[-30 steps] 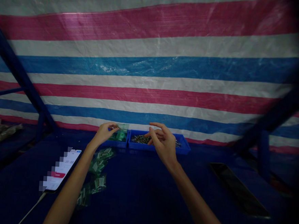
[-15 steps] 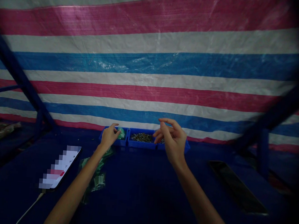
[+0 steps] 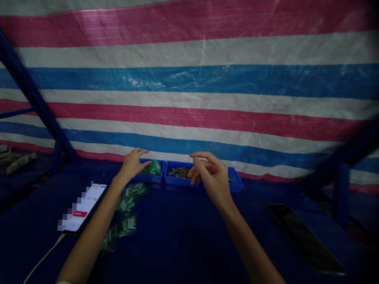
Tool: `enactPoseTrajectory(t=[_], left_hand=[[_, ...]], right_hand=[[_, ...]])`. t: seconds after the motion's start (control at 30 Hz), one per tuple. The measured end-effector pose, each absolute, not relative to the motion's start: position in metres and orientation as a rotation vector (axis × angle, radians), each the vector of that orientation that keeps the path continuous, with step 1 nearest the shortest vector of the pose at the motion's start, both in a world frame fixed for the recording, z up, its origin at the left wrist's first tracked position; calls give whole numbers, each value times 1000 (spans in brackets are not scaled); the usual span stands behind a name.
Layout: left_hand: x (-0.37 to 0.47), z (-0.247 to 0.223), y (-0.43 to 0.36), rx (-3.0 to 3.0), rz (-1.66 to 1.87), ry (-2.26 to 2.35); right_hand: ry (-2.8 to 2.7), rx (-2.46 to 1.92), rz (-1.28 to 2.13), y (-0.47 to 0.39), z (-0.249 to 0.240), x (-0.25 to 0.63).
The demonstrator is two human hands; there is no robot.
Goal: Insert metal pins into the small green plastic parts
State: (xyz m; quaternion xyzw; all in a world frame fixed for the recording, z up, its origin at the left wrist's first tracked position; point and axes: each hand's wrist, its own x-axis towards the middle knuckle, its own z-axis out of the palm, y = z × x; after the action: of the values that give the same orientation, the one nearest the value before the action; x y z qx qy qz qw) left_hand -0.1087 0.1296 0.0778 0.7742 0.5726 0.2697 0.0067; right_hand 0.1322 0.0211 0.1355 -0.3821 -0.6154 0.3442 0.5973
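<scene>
My left hand [image 3: 132,167] is at the left blue bin [image 3: 152,179], thumb and fingers apart, with nothing visible between them. Green plastic pieces or packets [image 3: 155,167] lie in that bin, just beside my thumb. My right hand [image 3: 211,174] hovers over the bins to the right, index finger stretched and the other fingers loosely bent; I see nothing held in it. Left of it, the middle blue bin [image 3: 180,182] contains a heap of metal screws or pins [image 3: 178,172]. A third blue bin [image 3: 237,183] is mostly covered by my right hand.
Several small clear bags with green and pale pieces [image 3: 128,224] lie beside my left forearm. A lit phone [image 3: 85,208] with a white cable [image 3: 43,257] is on the left, a dark phone [image 3: 306,239] on the right. Blue frame bars and striped sheeting [image 3: 191,118] stand behind.
My left hand has moved a little left and its fingers have spread, uncovering more of the green contents. My right hand has shifted slightly left over the bins. The view has turned slightly.
</scene>
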Motion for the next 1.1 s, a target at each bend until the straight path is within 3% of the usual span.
enactPoseTrajectory(t=[0.07, 0.23, 0.5, 0.77, 0.93, 1.1], left_hand=[[-124, 93, 120, 2404, 714, 1768], [-122, 94, 101, 2096, -180, 1851], [-68, 62, 103, 2071, -305, 1936], [-77, 83, 87, 2242, 5, 1578], [-66, 110, 80, 1995, 775, 930], [-44, 119, 65, 1764, 1078, 799]], right_hand=[[-1451, -878, 807, 19, 137, 132], [-1528, -850, 830, 16, 136, 127], [-1594, -859, 862, 14, 135, 120], [-1770, -1076, 721, 36, 118, 125], [-1763, -1154, 612, 39, 113, 126], [-1640, -955, 867, 44, 111, 127]])
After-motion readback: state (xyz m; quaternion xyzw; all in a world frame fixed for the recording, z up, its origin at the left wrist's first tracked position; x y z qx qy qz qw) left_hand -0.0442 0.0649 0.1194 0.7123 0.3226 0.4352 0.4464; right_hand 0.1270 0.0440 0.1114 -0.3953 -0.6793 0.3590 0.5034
